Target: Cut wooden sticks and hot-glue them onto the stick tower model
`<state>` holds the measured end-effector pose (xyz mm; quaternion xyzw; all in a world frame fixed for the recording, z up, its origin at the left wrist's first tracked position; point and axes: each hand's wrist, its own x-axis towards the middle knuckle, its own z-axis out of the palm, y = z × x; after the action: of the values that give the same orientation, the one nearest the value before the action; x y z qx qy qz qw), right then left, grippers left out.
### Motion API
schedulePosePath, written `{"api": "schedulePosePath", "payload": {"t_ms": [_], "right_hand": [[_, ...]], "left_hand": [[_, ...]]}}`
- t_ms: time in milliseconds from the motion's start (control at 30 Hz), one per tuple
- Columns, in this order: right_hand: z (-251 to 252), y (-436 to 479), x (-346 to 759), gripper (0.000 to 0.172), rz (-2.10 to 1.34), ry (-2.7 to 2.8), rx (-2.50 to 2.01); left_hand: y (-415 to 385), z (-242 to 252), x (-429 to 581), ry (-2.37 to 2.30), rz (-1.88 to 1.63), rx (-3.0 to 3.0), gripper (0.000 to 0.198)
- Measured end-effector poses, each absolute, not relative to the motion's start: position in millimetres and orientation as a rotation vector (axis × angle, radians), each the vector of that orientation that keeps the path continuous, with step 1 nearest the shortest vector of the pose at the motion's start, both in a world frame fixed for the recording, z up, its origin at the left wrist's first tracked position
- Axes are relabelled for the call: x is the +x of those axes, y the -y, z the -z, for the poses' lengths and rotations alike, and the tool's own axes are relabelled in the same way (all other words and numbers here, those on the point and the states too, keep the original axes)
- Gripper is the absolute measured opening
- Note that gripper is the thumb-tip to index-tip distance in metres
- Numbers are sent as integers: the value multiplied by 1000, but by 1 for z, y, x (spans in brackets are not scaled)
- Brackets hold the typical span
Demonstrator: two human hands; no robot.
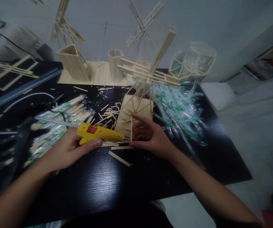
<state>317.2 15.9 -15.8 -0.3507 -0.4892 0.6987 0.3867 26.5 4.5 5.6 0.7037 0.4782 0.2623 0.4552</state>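
Observation:
A yellow hot glue gun is in my left hand, its fingers wrapped round the handle and its nozzle pointing right. A clear glue stick sticks out of the gun's back end. My right hand pinches a short thin wooden stick upright between thumb and finger. The nozzle is at the lower end of that stick; whether they touch I cannot tell. Just behind stands a windmill model of wooden sticks on a slatted base.
Wrapped chopsticks lie left, crumpled plastic wrappers right. Cut stick pieces are scattered mid-table. Other stick-built structures, including a square tower and a round column, stand along the wall. A white cable curves at left.

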Motion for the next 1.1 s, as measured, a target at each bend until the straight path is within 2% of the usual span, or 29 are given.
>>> {"api": "schedulePosePath", "payload": {"t_ms": [433,733,1100], "right_hand": [[16,-16,318,86,-1768,1266,-884],[16,-15,318,84,-1764,1287,-875],[13,-14,317,84,-1783,1317,-873]], "left_hand": [[-2,-9,27,-1194,-614,1753,14],[-1,-10,27,-1241,-570,1752,24],[-4,-10,27,-1282,-573,1813,26]]}}
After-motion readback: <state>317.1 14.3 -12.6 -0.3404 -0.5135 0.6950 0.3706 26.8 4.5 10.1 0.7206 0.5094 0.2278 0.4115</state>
